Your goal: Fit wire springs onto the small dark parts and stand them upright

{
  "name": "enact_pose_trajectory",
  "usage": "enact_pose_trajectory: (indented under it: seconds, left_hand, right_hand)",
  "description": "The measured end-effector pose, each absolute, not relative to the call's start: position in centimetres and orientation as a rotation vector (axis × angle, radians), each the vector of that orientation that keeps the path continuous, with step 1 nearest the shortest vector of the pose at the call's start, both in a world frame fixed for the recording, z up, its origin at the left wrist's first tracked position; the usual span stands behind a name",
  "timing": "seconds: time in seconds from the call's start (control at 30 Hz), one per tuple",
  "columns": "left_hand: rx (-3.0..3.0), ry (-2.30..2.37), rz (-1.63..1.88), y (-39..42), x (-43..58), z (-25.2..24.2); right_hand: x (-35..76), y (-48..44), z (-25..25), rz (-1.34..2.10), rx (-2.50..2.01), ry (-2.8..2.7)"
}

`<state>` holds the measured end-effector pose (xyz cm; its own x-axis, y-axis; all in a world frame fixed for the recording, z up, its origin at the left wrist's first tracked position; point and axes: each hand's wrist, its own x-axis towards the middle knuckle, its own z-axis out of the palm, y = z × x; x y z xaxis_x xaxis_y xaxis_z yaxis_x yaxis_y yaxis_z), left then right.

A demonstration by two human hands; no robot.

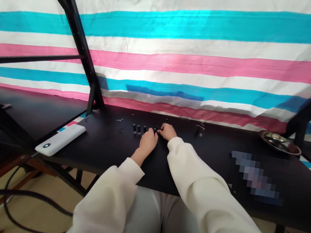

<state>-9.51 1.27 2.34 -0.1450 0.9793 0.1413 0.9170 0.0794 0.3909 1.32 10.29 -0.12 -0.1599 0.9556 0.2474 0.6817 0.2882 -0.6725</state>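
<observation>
On the black table (99, 150), a short row of small dark cylinders (138, 129) with light ends stands just left of my hands. My left hand (147, 142) rests beside that row, its fingers bent and drawn together at the tips. Close by on the right, my right hand (168, 132) is pinched, with its fingertips pointing toward my left thumb. A tiny dark piece seems to sit between the two hands, but its kind is too small to make out. My fingers hide part of the row.
A white power-bank-like box (64, 139) lies at the table's left edge, beside a black cable (9, 187). Thin white scraps (119, 119) and small bits (201, 132) lie farther back. A shiny metal dish (293, 149) stands at right, behind a pixelated item (255, 177). Dark frame bars (80, 40) flank the table.
</observation>
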Motion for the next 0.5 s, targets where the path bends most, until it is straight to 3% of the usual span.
enact_pose_trajectory:
  seconds: [0.5]
  left_hand:
    - [1.963,2.072,0.718,1.2,-10.2,1.6]
  right_hand:
    - [2.4,6.5,0.4,0.561,-1.295,-2.051]
